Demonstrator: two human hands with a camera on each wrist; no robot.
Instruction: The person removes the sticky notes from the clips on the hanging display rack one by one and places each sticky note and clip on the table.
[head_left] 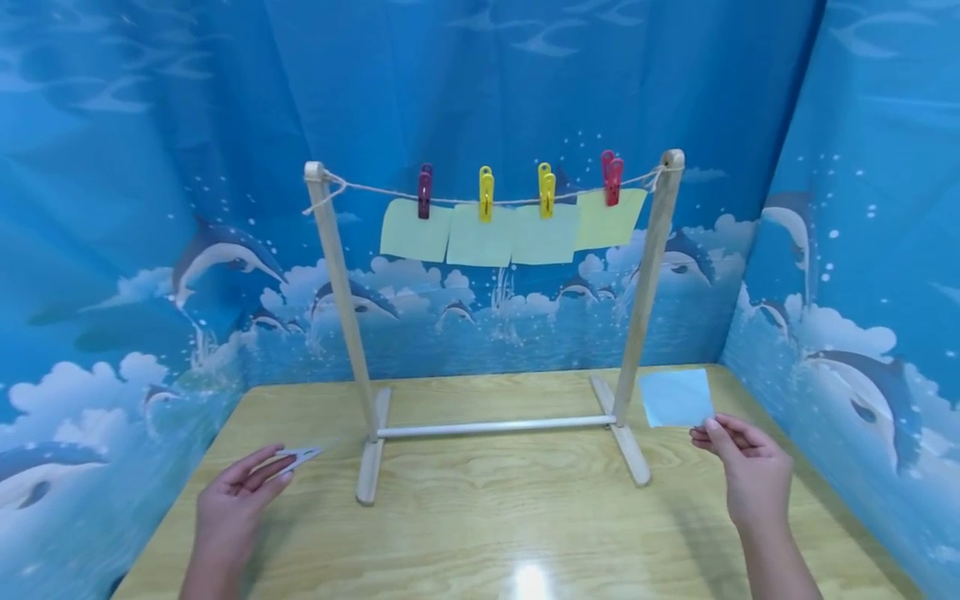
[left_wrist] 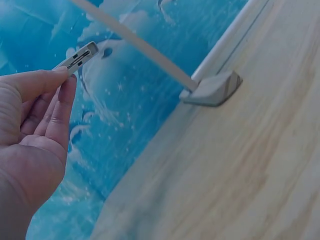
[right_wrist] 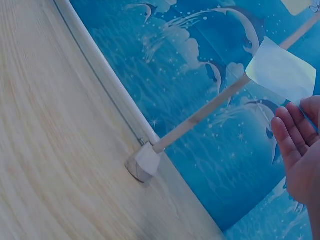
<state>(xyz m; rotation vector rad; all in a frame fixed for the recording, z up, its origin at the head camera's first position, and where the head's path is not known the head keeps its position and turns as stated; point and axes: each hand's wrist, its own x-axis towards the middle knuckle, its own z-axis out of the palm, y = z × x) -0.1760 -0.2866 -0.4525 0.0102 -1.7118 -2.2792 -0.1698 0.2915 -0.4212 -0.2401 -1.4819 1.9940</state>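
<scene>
My left hand (head_left: 228, 500) pinches a white plastic clothespin (head_left: 302, 457) between thumb and fingertips, to the left of a wooden stand (head_left: 347, 308). In the left wrist view the clothespin (left_wrist: 82, 56) points away from the fingers. Right of the stand, my right hand (head_left: 756, 477) holds a pale blue square of paper (head_left: 677, 398) by its lower right corner. The right wrist view shows this paper (right_wrist: 282, 70) raised above the fingers. A string (head_left: 375, 190) runs between the stand's posts, with several pale yellow-green paper squares (head_left: 480, 242) hanging side by side from it.
Purple (head_left: 425, 193), yellow (head_left: 486, 198) and red (head_left: 612, 182) clothespins grip the hanging papers on the string. A white bar (head_left: 495, 427) joins the stand's feet on the wood-grain table (head_left: 495, 517). Blue dolphin-print curtains (head_left: 480, 325) surround the table at the back and sides.
</scene>
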